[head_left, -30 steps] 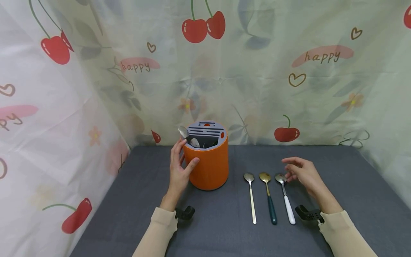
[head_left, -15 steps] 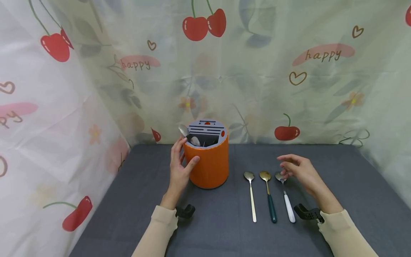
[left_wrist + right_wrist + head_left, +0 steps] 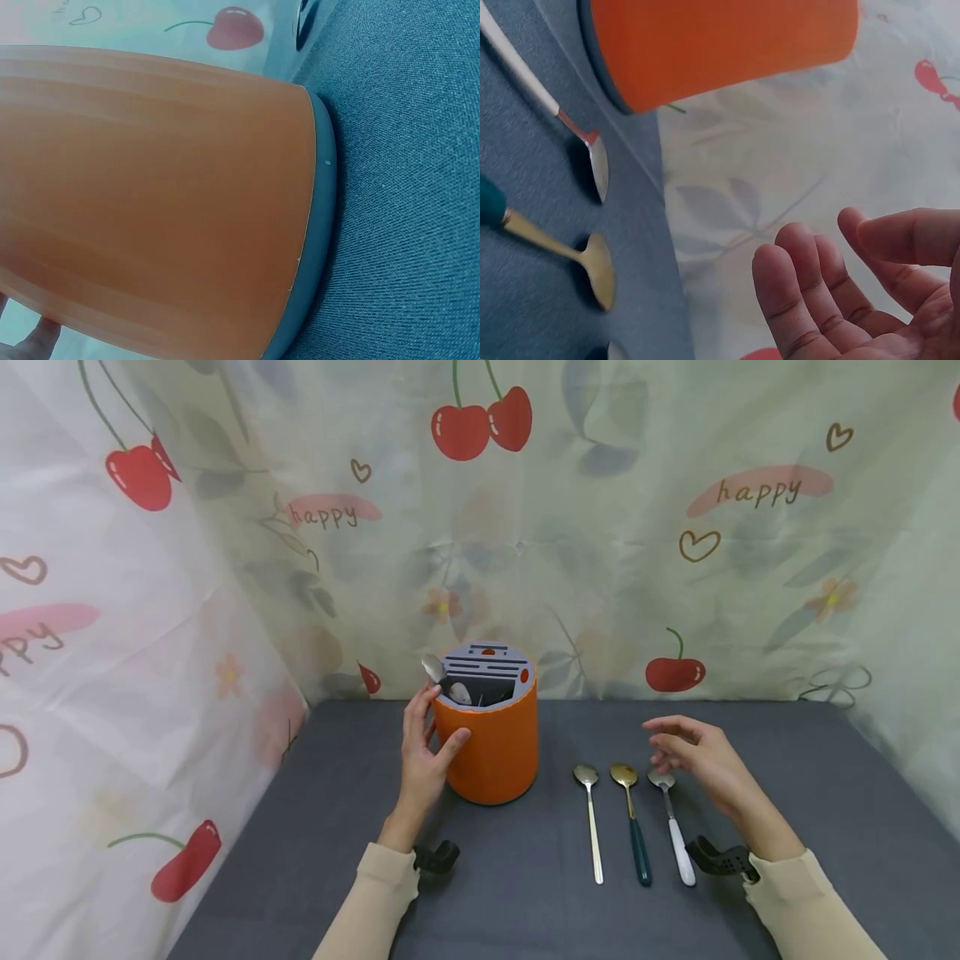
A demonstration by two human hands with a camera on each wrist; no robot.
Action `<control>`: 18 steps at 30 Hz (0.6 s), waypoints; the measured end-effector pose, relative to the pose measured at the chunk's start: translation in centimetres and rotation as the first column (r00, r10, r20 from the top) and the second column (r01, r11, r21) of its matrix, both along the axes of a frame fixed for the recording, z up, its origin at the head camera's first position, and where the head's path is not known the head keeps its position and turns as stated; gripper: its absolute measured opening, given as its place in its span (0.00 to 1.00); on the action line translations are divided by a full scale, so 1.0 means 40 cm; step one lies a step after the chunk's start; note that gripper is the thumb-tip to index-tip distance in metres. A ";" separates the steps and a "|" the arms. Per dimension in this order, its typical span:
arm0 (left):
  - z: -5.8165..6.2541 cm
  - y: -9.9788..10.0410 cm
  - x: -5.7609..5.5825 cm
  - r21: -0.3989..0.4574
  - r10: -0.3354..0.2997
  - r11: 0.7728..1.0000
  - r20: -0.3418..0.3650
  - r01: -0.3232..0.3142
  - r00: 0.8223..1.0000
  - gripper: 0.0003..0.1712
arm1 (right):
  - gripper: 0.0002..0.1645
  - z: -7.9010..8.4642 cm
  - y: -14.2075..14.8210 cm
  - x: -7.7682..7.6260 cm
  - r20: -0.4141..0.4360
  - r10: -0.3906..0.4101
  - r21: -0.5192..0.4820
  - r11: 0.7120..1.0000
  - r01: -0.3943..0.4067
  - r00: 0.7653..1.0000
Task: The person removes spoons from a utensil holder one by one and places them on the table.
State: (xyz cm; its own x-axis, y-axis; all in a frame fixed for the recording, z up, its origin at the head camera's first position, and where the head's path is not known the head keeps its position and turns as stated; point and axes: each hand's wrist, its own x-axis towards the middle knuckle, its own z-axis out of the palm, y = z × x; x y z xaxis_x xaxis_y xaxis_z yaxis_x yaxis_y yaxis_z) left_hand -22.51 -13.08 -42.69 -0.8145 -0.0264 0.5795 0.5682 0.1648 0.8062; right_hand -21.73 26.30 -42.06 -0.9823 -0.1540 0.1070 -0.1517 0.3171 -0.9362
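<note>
An orange round knife holder stands upright on the table, with slots and an open compartment in its grey top. My left hand grips its left side, thumb in front and fingers behind. One spoon leans out over the rim by my index finger; another spoon's bowl shows inside the compartment. My right hand holds nothing, its fingers loosely bent above the white-handled spoon and overlapping its bowl. To the left lie a gold spoon with dark green handle and a pale-handled spoon.
A dark grey cloth covers the table. Behind it hangs a cherry-printed curtain, and another printed sheet closes off the left side. The three spoons lie in a row, bowls facing away from me.
My right hand has drifted a little left and away from me over the white-handled spoon's bowl. The left hand and knife holder stay as they were; the head view shifts slightly.
</note>
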 end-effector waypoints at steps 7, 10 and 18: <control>0.002 0.000 0.004 -0.002 0.005 1.000 -0.002 -0.005 1.000 0.39 | 0.24 0.047 -0.034 -0.013 -0.003 0.038 0.001 0.999 -0.038 0.999; 0.004 0.001 0.004 -0.005 0.008 1.000 -0.010 -0.008 1.000 0.40 | 0.24 0.073 -0.053 -0.020 -0.019 0.053 0.014 0.999 -0.053 0.998; 0.007 0.001 0.005 -0.008 0.009 1.000 -0.016 -0.009 1.000 0.39 | 0.22 0.139 -0.114 -0.035 -0.055 0.103 0.004 0.995 -0.103 0.993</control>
State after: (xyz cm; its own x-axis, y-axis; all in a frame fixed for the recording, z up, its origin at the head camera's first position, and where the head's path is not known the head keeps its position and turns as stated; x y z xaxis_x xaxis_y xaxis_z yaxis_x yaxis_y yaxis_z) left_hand -22.30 -13.03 -42.42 -0.8051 -0.0290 0.5924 0.5792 0.1762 0.7959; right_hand -23.12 21.73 -36.51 -0.9537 -0.2542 0.1607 -0.2354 0.2982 -0.9250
